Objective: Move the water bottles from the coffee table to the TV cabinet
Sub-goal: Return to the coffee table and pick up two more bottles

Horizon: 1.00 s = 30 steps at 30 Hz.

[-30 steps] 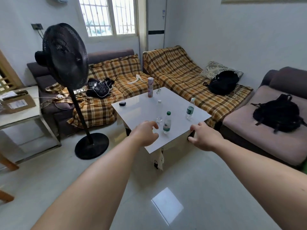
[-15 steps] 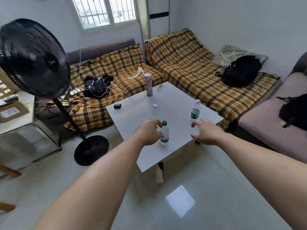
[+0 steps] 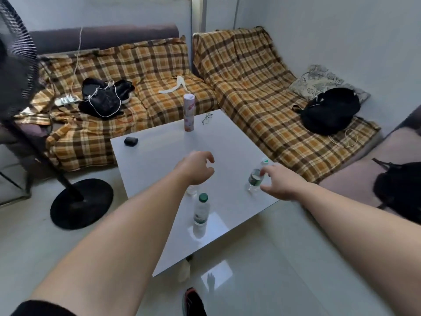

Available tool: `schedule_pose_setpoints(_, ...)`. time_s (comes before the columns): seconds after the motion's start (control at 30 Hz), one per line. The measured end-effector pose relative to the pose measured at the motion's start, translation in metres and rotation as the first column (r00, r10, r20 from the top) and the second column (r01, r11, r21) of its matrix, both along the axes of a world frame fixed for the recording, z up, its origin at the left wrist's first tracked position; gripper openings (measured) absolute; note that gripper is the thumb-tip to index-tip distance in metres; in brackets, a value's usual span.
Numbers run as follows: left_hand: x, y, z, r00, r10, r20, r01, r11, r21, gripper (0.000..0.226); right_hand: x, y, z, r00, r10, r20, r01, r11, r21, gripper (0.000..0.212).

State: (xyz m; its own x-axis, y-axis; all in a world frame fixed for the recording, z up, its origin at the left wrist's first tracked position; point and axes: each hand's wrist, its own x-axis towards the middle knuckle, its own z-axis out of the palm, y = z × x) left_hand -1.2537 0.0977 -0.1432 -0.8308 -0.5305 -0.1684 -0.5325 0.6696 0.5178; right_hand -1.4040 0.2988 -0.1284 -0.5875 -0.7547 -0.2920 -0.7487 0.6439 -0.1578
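Note:
Three water bottles stand on the white coffee table (image 3: 230, 142). A green-capped bottle (image 3: 201, 212) is near the front edge, just right of my left forearm. My left hand (image 3: 197, 167) hovers with fingers curled and apart over a clear bottle (image 3: 192, 190), of which only the base shows under my wrist. At the table's right edge stands a third bottle (image 3: 255, 177) with a green label. My right hand (image 3: 281, 182) is beside it, thumb and fingertips just reaching its sides. The TV cabinet is out of view.
A tall pink can (image 3: 189, 112), glasses (image 3: 206, 117) and a small black case (image 3: 131, 140) sit on the table's far part. Plaid-covered sofas with black bags wrap the table's far and right sides. A fan's round base (image 3: 80, 201) stands left. My shoe (image 3: 193, 302) is near the table.
I have come closer and look down more steeply. My left hand reached past the green-capped bottle to above the clear one. My right hand advanced to the right bottle.

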Motion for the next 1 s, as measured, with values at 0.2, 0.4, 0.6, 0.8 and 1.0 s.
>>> schedule_pose_setpoints(0.2, -0.076, -0.043, -0.01, 1.0, -0.009, 0.029, 0.008, 0.998, 0.061, 0.032, -0.076, -0.035, -0.008, 0.997, -0.068, 0.023, 0.066, 0.997, 0.047, 0.042)
schedule_pose_setpoints(0.4, -0.131, -0.062, -0.025, 0.999, -0.01, 0.035, 0.006, 0.995, 0.103, 0.031, -0.127, -0.068, -0.037, 0.998, -0.034, 0.051, 0.03, 0.997, 0.077, 0.039)
schedule_pose_setpoints(0.6, -0.185, -0.054, -0.049, 0.997, 0.028, 0.071, -0.039, 0.986, 0.164, 0.03, -0.191, -0.085, -0.071, 0.994, 0.034, 0.106, -0.045, 0.994, 0.101, 0.041)
schedule_pose_setpoints(0.8, -0.222, -0.053, -0.061, 0.963, 0.242, 0.115, -0.26, 0.948, 0.184, 0.027, -0.254, -0.096, -0.108, 0.973, 0.213, 0.083, -0.225, 0.958, 0.176, 0.043)
schedule_pose_setpoints(1.0, -0.232, -0.042, -0.084, 0.916, 0.363, 0.171, -0.393, 0.899, 0.195, 0.027, -0.279, -0.101, -0.141, 0.94, 0.294, 0.176, -0.325, 0.928, 0.185, 0.043)
